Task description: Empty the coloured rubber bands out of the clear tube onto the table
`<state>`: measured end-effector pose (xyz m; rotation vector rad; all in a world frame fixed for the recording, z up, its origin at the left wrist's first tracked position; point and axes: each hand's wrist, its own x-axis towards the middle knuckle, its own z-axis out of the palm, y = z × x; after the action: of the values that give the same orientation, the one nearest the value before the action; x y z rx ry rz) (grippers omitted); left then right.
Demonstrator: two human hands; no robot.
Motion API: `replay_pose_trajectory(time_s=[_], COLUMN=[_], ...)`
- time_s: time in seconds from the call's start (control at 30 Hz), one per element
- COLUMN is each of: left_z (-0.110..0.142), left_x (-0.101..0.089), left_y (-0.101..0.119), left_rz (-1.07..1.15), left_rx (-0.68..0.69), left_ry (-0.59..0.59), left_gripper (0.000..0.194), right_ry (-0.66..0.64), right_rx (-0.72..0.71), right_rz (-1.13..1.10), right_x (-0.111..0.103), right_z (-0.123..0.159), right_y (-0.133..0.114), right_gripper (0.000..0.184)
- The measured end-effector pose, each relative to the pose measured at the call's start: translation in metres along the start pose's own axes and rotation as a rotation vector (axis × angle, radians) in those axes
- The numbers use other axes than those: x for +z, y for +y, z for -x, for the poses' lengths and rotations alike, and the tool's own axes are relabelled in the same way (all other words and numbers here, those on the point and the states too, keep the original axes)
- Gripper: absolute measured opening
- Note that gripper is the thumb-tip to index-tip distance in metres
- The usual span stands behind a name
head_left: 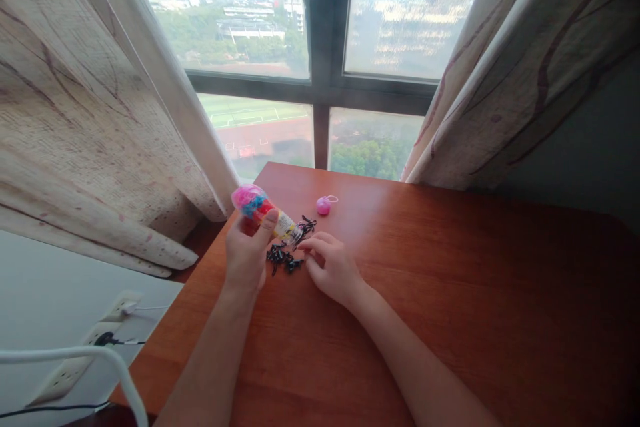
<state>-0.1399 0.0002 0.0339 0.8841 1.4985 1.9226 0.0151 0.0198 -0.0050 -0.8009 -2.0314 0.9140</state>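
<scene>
while the left hand point(245, 255) holds a container point(286, 227), black bands point(280, 257) lie beside the right hand point(334, 268), narrowed, its hold unclear.

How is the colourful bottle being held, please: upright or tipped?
Tipped: in the left hand, the bottle slants, its pink end upper left, its other end lower, near the black pieces.

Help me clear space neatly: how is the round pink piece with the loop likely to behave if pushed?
The round pink piece may roll when nudged, as its body looks ball-like and the tabletop smooth. Its loop, sticking out to one side, could check or steer that roll. It is probably light, being small beside the right hand.
</scene>
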Motion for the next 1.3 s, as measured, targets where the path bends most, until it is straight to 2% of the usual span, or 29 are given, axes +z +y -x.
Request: replay_pose_trajectory(time_s=[0.13,0.37,0.53,0.63,0.7,0.77,0.83,0.93,1.07,1.13,1.3], left_z=[0.000,0.001,0.003,0.004,0.005,0.007,0.010,0.012,0.012,0.012,0.009], left_x=[0.000,0.003,0.005,0.006,0.007,0.010,0.012,0.015,0.016,0.016,0.016], left_y=[-0.001,0.000,0.008,0.014,0.015,0.015,0.013,0.011,0.009,0.009,0.010], left_rz=[-0.021,0.036,0.149,0.251,0.292,0.302,0.291,0.268,0.240,0.232,0.222], left_rx=[0.026,-0.005,-0.121,-0.190,-0.187,-0.171,-0.160,-0.175,-0.215,-0.212,-0.172], left_ry=[0.018,0.074,0.072,0.035,0.017,-0.002,-0.030,-0.067,-0.061,-0.044,0.012], left_gripper=[0.035,0.036,0.039,0.040,0.039,0.038,0.038,0.039,0.039,0.038,0.040], right_ry=[0.115,0.128,0.080,0.074,0.066,-0.013,-0.149,-0.300,-0.342,-0.322,-0.123], right_rx=[0.106,0.211,0.370,0.454,0.482,0.511,0.532,0.516,0.518,0.538,0.592], right_rz=[-0.098,-0.276,-0.724,-0.946,-1.057,-1.178,-1.293,-1.421,-1.477,-1.450,-1.289], right_x=[-0.003,-0.003,0.002,0.005,0.005,0.001,-0.004,-0.011,-0.014,-0.012,-0.005], right_z=[-0.004,-0.005,-0.005,-0.005,-0.005,-0.004,-0.004,-0.003,-0.006,-0.010,-0.017], right_y=[0.005,-0.002,-0.013,-0.017,-0.020,-0.024,-0.028,-0.031,-0.027,-0.024,-0.019], right_gripper=[0.020,0.019,0.023,0.031,0.040,0.051,0.061,0.063,0.051,0.044,0.035])
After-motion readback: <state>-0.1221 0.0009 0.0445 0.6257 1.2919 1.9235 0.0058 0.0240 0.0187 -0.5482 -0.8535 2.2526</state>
